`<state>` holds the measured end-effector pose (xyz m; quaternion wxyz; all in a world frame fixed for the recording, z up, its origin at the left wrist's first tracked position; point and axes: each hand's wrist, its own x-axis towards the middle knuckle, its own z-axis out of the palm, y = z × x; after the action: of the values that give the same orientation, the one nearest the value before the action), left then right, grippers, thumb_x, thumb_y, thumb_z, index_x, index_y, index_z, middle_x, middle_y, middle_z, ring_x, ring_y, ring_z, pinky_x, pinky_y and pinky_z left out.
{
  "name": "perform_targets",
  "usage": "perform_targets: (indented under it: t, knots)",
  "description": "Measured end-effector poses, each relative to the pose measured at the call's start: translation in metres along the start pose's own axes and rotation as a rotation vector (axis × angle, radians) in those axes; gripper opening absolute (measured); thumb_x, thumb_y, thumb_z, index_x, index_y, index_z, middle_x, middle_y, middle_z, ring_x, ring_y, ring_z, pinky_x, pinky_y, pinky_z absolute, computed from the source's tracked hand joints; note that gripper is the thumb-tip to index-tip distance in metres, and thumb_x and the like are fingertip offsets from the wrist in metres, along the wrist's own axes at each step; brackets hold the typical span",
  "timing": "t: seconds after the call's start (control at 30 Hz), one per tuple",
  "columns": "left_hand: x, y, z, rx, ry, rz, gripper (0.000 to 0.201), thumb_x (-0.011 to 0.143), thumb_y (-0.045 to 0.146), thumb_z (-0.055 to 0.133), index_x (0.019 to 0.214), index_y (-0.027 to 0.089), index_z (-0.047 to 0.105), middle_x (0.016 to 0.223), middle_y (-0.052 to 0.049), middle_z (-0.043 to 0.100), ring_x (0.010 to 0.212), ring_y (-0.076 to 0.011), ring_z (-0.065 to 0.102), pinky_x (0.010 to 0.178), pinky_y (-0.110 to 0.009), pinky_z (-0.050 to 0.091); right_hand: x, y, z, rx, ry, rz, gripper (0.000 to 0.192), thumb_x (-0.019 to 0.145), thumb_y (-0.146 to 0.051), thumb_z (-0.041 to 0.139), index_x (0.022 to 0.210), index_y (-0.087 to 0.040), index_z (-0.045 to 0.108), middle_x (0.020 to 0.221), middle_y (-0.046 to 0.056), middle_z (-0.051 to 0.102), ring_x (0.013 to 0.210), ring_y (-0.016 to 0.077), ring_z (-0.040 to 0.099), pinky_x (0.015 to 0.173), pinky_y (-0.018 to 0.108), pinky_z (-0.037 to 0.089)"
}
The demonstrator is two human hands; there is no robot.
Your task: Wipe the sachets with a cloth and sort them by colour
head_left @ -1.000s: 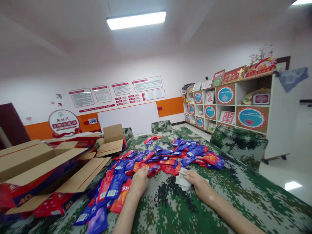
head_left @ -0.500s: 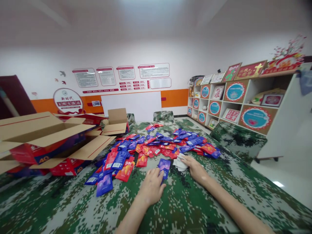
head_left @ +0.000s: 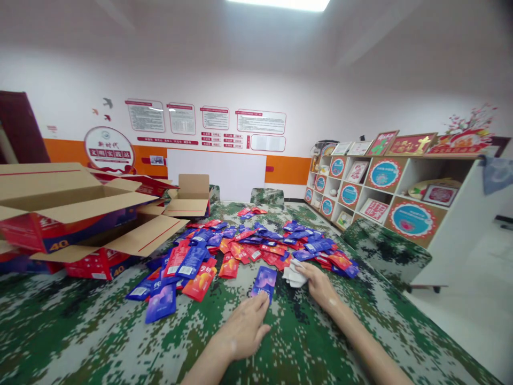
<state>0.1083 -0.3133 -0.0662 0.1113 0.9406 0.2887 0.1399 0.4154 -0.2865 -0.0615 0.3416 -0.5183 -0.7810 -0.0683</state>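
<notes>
Underneath both hands a table (head_left: 100,342) spreads wide, draped in a green pixel-camouflage cloth that lies flat and bare all around the wrists, with open cloth to the left of the left hand and to the right of the right forearm. Beyond the left hand and off to its left stand open cardboard boxes (head_left: 80,214), flaps splayed, their printed sides red and blue. Just past the fingertips of both hands lies a loose heap of glossy red and blue sachets (head_left: 256,246), flat and rectangular, overlapping one another. Nearer, one purple sachet (head_left: 264,280) lies apart from the heap; the left hand (head_left: 242,329) rests palm down on the cloth, fingers loosely spread, their tips at the sachet's near edge. The right hand (head_left: 318,283) curls over a small crumpled white wad (head_left: 292,275) at the heap's near border, gripping it.
</notes>
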Motion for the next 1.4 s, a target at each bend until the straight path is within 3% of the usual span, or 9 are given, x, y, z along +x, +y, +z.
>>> perform_targets:
  t: [0.1, 0.17, 0.33, 0.5, 0.63, 0.8, 0.97, 1.2, 1.4]
  knots:
    - [0.000, 0.002, -0.002, -0.012, 0.016, -0.008, 0.057, 0.088, 0.039, 0.042, 0.140, 0.022, 0.024, 0.145, -0.007, 0.029, 0.130, -0.0241, 0.030, 0.108, -0.039, 0.026, 0.028, -0.039, -0.010, 0.043, 0.072, -0.013, 0.062, 0.070, 0.001, 0.034, 0.122, -0.025, 0.055, 0.128, 0.005, 0.054, 0.118, 0.0198, 0.049, 0.100, 0.044, 0.039]
    - [0.000, 0.005, -0.004, -0.022, 0.025, -0.009, 0.058, 0.087, 0.038, 0.044, 0.140, 0.022, 0.024, 0.145, -0.007, 0.029, 0.130, -0.0249, 0.030, 0.108, -0.040, 0.025, 0.036, -0.074, -0.005, 0.108, 0.009, -0.095, 0.062, 0.072, 0.001, 0.034, 0.125, -0.027, 0.052, 0.131, 0.004, 0.051, 0.121, 0.0187, 0.045, 0.102, 0.043, 0.038]
    - [-0.003, 0.010, -0.007, -0.048, 0.010, -0.083, 0.049, 0.088, 0.039, 0.042, 0.134, 0.023, 0.037, 0.141, -0.007, 0.035, 0.130, -0.0278, 0.029, 0.107, -0.043, 0.027, 0.011, -0.128, 0.041, 0.220, -0.104, -0.296, 0.055, 0.080, -0.004, 0.036, 0.130, -0.025, 0.045, 0.134, 0.006, 0.048, 0.124, 0.0179, 0.042, 0.101, 0.042, 0.039]
    - [-0.003, 0.012, -0.009, -0.049, 0.007, -0.099, 0.048, 0.087, 0.038, 0.043, 0.132, 0.023, 0.038, 0.141, -0.007, 0.037, 0.129, -0.0285, 0.031, 0.105, -0.044, 0.030, 0.000, -0.123, 0.057, 0.193, -0.165, -0.245, 0.056, 0.080, -0.004, 0.037, 0.132, -0.023, 0.044, 0.137, 0.008, 0.044, 0.128, 0.0182, 0.037, 0.104, 0.042, 0.035]
    - [0.002, 0.008, -0.009, -0.063, 0.036, -0.049, 0.061, 0.084, 0.037, 0.048, 0.139, 0.024, 0.026, 0.142, -0.007, 0.034, 0.129, -0.0286, 0.030, 0.107, -0.045, 0.025, 0.018, -0.108, 0.055, 0.213, -0.229, -0.237, 0.050, 0.081, -0.008, 0.040, 0.126, -0.028, 0.051, 0.131, 0.005, 0.051, 0.122, 0.0178, 0.044, 0.104, 0.040, 0.035]
    - [0.003, 0.001, -0.003, -0.088, 0.035, -0.003, 0.058, 0.086, 0.037, 0.044, 0.140, 0.023, 0.026, 0.142, -0.006, 0.034, 0.129, -0.0252, 0.032, 0.108, -0.041, 0.024, 0.045, -0.084, 0.068, 0.168, -0.207, -0.195, 0.039, 0.082, -0.017, 0.047, 0.119, -0.024, 0.057, 0.123, 0.007, 0.057, 0.117, 0.0222, 0.047, 0.101, 0.042, 0.035]
    - [0.002, -0.001, 0.001, -0.048, 0.008, 0.006, 0.056, 0.088, 0.039, 0.041, 0.139, 0.020, 0.027, 0.145, -0.007, 0.029, 0.131, -0.0241, 0.028, 0.108, -0.039, 0.023, 0.066, -0.075, 0.077, 0.102, -0.193, -0.063, 0.031, 0.085, -0.014, 0.043, 0.107, -0.018, 0.064, 0.107, 0.007, 0.065, 0.100, 0.0199, 0.055, 0.090, 0.030, 0.041]
    - [0.002, 0.004, -0.003, -0.014, 0.008, -0.004, 0.056, 0.088, 0.039, 0.040, 0.138, 0.018, 0.028, 0.143, -0.010, 0.032, 0.129, -0.0249, 0.032, 0.107, -0.040, 0.025, 0.072, -0.090, 0.055, 0.120, -0.187, -0.054, 0.043, 0.079, -0.003, 0.043, 0.115, -0.018, 0.060, 0.116, 0.008, 0.061, 0.107, 0.0191, 0.053, 0.094, 0.028, 0.039]
    - [0.000, 0.009, -0.008, -0.016, 0.027, -0.021, 0.052, 0.086, 0.038, 0.045, 0.133, 0.019, 0.034, 0.137, -0.009, 0.040, 0.128, -0.0265, 0.033, 0.105, -0.041, 0.028, 0.021, -0.127, 0.038, 0.226, -0.240, -0.191, 0.055, 0.079, -0.006, 0.039, 0.130, -0.025, 0.047, 0.134, 0.007, 0.048, 0.123, 0.0201, 0.042, 0.103, 0.039, 0.034]
